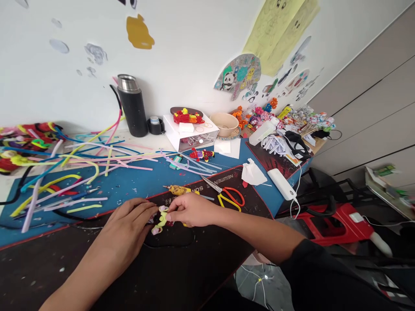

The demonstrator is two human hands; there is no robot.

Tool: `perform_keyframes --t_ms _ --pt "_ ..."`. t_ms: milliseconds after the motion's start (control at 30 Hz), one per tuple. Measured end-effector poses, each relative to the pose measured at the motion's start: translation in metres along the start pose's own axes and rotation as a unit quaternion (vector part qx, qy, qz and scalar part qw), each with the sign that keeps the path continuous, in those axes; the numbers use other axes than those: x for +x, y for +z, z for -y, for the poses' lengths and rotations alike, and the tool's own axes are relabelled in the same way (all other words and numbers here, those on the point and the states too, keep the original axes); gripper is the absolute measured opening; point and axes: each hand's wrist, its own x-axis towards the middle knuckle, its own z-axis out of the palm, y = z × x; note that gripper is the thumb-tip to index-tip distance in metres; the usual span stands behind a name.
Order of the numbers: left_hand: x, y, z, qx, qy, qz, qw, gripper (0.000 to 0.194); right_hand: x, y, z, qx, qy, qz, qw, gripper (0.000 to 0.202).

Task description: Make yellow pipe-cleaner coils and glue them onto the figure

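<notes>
A small fuzzy pipe-cleaner figure (161,221), pale yellow-green with pinkish round ends and some dark parts, is between my two hands just above the black mat. My left hand (131,222) is closed around its left side, and the fingers hide much of it there. Thumb and forefinger of my right hand (188,210) pinch the figure from the right. Just beyond the right hand lies a yellow tool (177,190) with a pointed tip, partly covered. Scissors (225,191) with red and yellow handles rest farther right, blades slightly apart.
Loose pipe cleaners (97,162) spread over the blue mat at left. Along the wall stand a black flask (132,108), a white box (191,134) and a beige bowl (224,124). A white power bank (281,183) with a cable lies right. Finished fuzzy pieces (259,113) pile behind.
</notes>
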Motion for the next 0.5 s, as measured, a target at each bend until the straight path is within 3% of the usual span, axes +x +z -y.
perform_keyframes --t_ms 500 --pt "0.0013 -0.0023 -0.0036 -0.011 0.001 -0.008 1.000 0.030 -0.0024 0.0051 0.0004 -0.119 -0.033 -0.055 0.991 0.019"
